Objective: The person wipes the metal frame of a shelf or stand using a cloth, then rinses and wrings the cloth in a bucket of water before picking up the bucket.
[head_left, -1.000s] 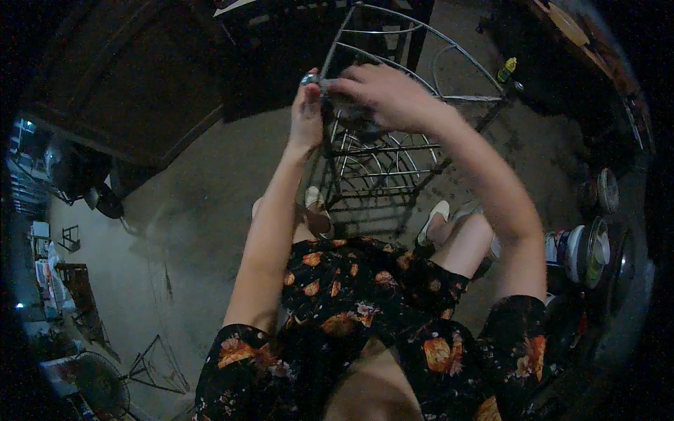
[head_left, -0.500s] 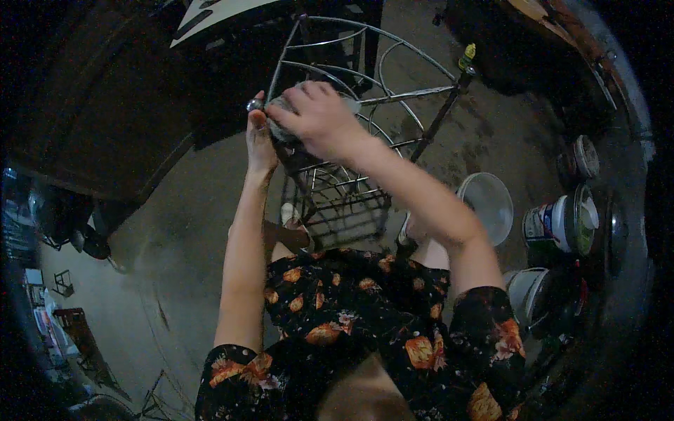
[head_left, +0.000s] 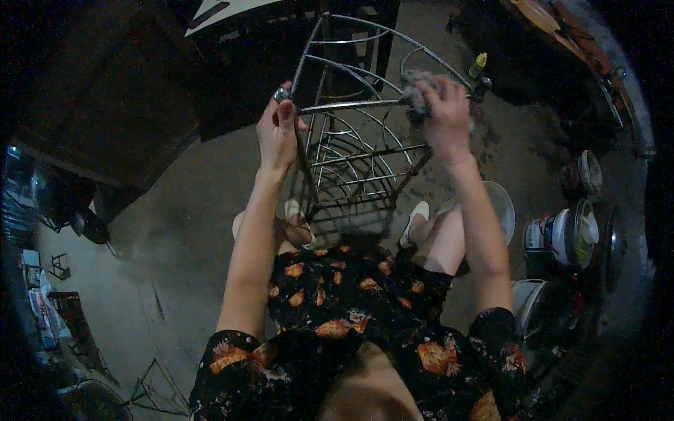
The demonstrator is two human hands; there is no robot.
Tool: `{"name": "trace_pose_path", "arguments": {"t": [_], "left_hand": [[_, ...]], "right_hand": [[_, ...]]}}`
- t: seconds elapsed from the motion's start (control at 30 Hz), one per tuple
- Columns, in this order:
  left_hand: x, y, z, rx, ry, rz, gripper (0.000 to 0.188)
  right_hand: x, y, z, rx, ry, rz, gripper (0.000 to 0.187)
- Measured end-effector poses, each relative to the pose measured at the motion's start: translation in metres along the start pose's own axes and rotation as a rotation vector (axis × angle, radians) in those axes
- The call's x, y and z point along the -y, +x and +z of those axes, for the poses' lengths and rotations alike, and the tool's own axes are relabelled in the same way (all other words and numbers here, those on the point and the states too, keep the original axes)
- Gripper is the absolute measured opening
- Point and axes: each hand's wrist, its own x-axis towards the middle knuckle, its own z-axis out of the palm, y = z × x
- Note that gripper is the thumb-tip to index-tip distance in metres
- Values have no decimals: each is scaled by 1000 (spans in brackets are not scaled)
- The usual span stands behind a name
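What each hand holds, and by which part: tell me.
Left hand: the metal rack, at its near-left corner, by the round knob. Right hand: a grey wad, by its right side.

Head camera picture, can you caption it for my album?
Left hand holds a metal rack; right hand holds a gray wad against it.

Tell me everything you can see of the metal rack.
The metal rack is an open frame of shiny silvery rods with curved tier rails and a round corner knob. It appears to stand on the floor; any tilt is unclear. The left hand holds it at that corner; the right hand holds a grey wad against its right side.
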Motion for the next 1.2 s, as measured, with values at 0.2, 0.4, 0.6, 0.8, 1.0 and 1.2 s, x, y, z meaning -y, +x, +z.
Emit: {"name": "trace_pose_path", "arguments": {"t": [0.2, 0.4, 0.6, 0.8, 1.0, 1.2], "left_hand": [[-5, -7, -4, 28, 26, -183, 61], [30, 6, -33, 28, 9, -55, 63], [12, -2, -6, 14, -56, -90, 78], [7, -3, -9, 34, -93, -87, 70], [19, -1, -15, 71, -147, -163, 59], [10, -2, -15, 130, -90, -156, 64]], "right_hand": [[127, 23, 40, -104, 315, -199, 27], [143, 34, 25, -45, 343, -388, 40], [38, 12, 2, 149, 195, -306, 46], [-53, -2, -7, 109, 89, -180, 41], [-24, -2, -2, 144, -13, 83, 52], [79, 15, 6, -70, 312, 134, 58]]}}
